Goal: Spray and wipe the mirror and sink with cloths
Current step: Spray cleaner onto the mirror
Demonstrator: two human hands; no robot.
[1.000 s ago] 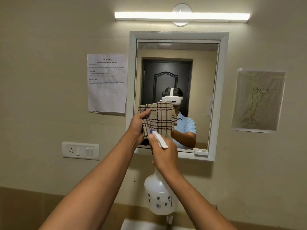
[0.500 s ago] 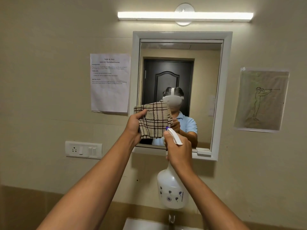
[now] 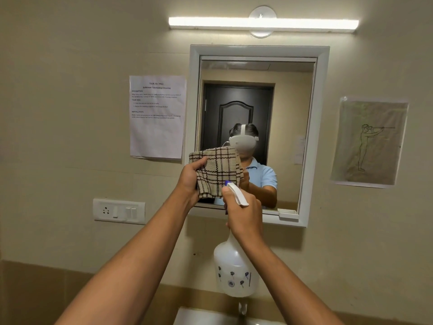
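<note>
A white-framed mirror hangs on the beige wall ahead. My left hand grips a beige checked cloth and holds it up in front of the mirror's lower left corner. Just right of it, my right hand is closed around the neck of a white spray bottle; its white trigger head with a blue nozzle tip points at the cloth and glass. The bottle's body hangs below my hand. A strip of the white sink shows at the bottom edge, with a tap above it.
A printed task sheet is taped left of the mirror, a line drawing right of it. A white switch and socket plate sits at lower left. A tube light glows above. The mirror reflects a person and a dark door.
My right hand with the spray bottle has shifted right, then eased back left and a little higher toward the cloth. The cloth in my left hand has stayed by the mirror's lower left corner.
</note>
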